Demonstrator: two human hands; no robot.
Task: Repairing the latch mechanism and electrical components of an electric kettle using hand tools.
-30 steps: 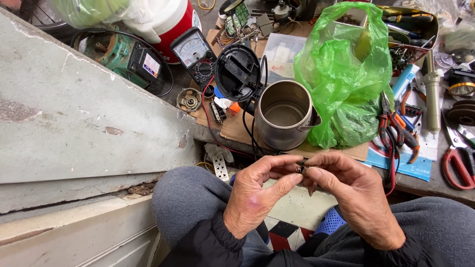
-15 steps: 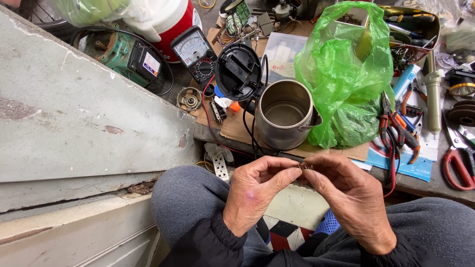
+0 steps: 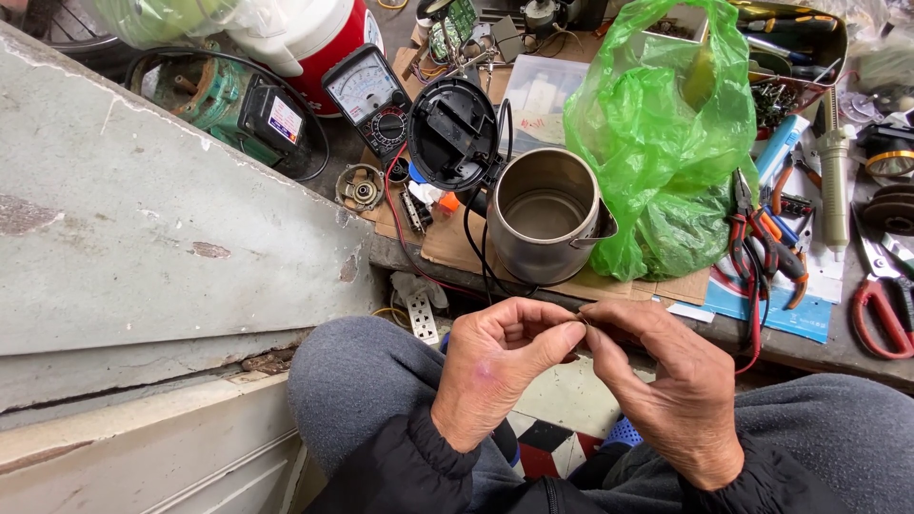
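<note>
— What is the left hand (image 3: 495, 366) doing?
— It pinches a tiny metal piece (image 3: 583, 323), near the knees. The right hand (image 3: 666, 390) pinches it too.
— Which step is this?
— Fiddling, I think. It needs gentle fingers next. The steel pot (image 3: 545, 227) sits farther away.

Two hands meet over the lap, the left hand (image 3: 500, 366) and the right hand (image 3: 666, 385). On the worktop (image 3: 819, 347) stand one steel kettle body (image 3: 545, 228), one black kettle lid (image 3: 452, 133), one green plastic bag (image 3: 666, 143), one analogue multimeter (image 3: 369, 100), one pair of red-handled scissors (image 3: 881, 305) and one pair of orange-handled pliers (image 3: 773, 243). One white power strip (image 3: 419, 314) lies below its edge.
</note>
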